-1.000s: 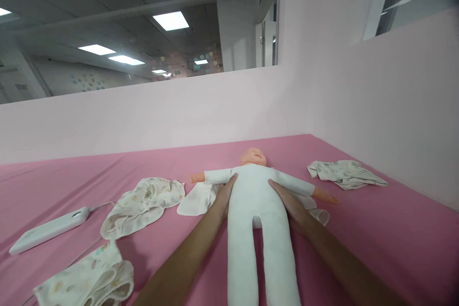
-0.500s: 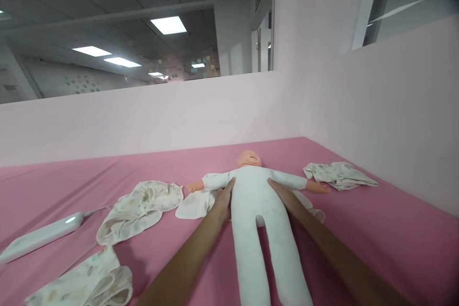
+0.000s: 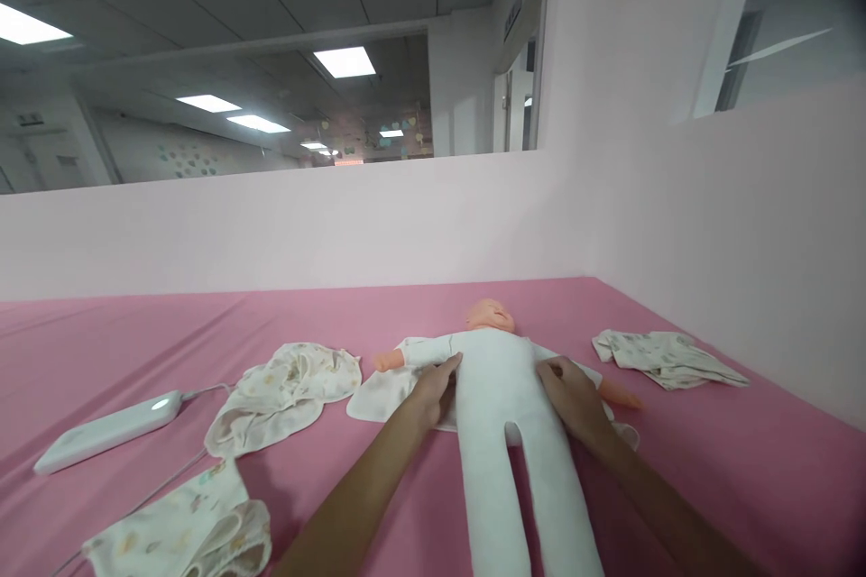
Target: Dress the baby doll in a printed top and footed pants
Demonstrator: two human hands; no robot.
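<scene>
Apparently steadying a doll at both sides, below the pink table's far edge, with left hand and curled right hand, unable to tell grip closure, seemingly needing even pressure next.

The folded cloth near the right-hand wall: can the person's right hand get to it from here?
Probably yes: the right hand would need to pass over the outstretched arm of the doll, but nothing covers the folded cloth.

Doll body in matt cloth
</scene>
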